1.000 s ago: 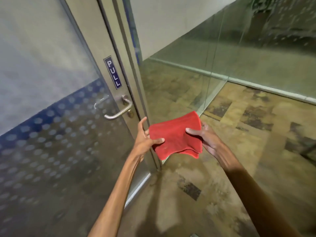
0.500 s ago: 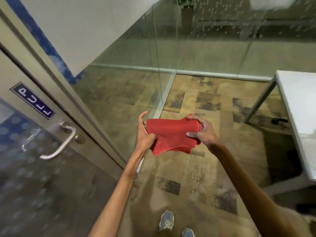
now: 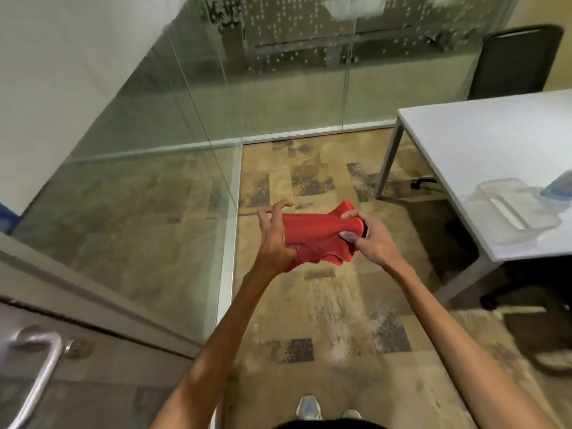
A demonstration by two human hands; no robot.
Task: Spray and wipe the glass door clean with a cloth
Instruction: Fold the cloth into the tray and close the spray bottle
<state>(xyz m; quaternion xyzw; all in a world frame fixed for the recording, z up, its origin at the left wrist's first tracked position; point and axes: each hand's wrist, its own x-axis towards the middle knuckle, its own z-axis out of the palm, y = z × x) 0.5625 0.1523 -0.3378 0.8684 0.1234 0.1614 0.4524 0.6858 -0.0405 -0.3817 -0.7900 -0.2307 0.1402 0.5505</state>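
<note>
I hold a red cloth (image 3: 315,236) in front of me with both hands, above the carpet. My left hand (image 3: 275,239) pinches its lower left edge, with the upper fingers spread. My right hand (image 3: 371,239) bunches the cloth's right end between thumb and fingers. The glass door (image 3: 93,360) fills the lower left corner, and its metal handle (image 3: 37,376) shows at the far left. No spray bottle can be made out for certain; a blue shape (image 3: 557,187) at the right edge is cut off.
Glass partition walls (image 3: 173,181) run from the door frame to the back. A white table (image 3: 483,156) stands at the right with a clear plastic tray (image 3: 513,212) on it. A dark chair (image 3: 513,60) sits behind it. My shoes (image 3: 309,407) show at the bottom.
My view has swung right, away from the door, so the table has come into sight. Both hands have gathered the cloth from a flat spread into a bunched shape.
</note>
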